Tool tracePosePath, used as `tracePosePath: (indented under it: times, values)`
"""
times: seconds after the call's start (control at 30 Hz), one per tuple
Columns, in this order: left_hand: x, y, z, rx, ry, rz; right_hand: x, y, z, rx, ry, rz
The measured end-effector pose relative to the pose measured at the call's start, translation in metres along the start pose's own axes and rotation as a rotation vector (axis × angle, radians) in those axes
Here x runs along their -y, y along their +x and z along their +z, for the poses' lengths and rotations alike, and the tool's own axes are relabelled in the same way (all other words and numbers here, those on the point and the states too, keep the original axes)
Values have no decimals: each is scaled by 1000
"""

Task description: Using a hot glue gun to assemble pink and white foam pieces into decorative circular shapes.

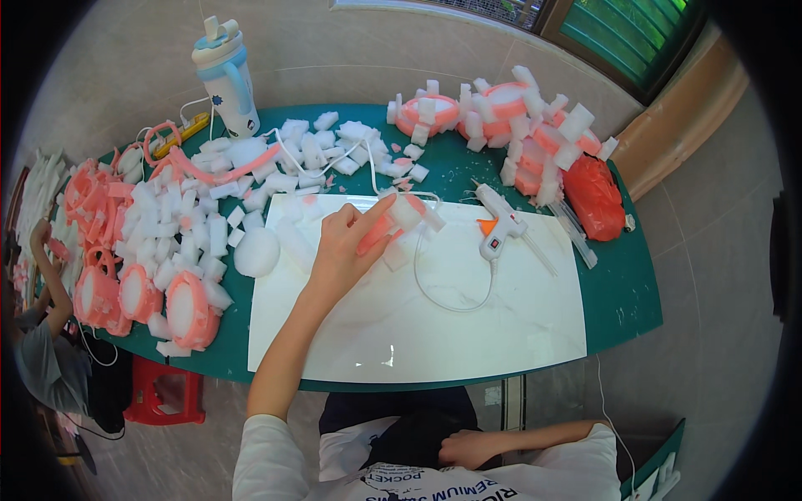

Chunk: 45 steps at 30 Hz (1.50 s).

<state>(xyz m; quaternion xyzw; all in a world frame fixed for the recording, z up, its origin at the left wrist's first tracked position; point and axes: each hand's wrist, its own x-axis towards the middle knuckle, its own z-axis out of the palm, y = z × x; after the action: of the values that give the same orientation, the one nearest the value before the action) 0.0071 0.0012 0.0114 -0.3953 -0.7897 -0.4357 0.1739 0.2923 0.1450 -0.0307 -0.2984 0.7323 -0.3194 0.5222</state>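
Foam piece (407, 213) — a curved pink body with white blocks on it — is clamped between the thumb and fingers of the left hand (344, 240), over the far middle part of a glossy white board (384, 334). The fingers hide part of its pink side. The right hand (468, 448) rests in the lap, fingers curled; I cannot tell whether it holds anything. Right of the held piece, a white glue gun (499, 225) with an orange trigger lies on the board. On the left of the green table (631, 292), rounded pink forms (154, 299) stand with white faces set inside their rims, beside heaped white blocks (163, 213). A white bottle (232, 93) with blue trim stands lidded behind the heap, contents hidden. At the far right lies a crumpled red bag (591, 200) — what it holds is not visible.
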Motion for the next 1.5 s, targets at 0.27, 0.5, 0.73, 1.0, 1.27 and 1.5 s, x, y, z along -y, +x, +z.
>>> tracePosePath:
  times: [0.27, 0.5, 0.73, 1.0, 1.27, 1.5]
  values:
    - [-1, 1, -1, -14, 5, 17, -12, 11, -4, 72, -99, 64]
    - [-1, 0, -1, 23, 7, -5, -6, 15, -22, 75, -122, 19]
    - [-1, 0, -1, 10, 8, -29, 21, -18, -101, -730, -311, -237]
    - [2, 2, -1, -11, 28, -28, -12, 10, -209, -1700, -825, -188]
    - [4, 2, -2, 19, -35, -120, -53, 30, -202, -1428, -861, -274]
    - [-1, 3, -2, 36, -31, -107, -45, 31, -198, -1384, -910, -255]
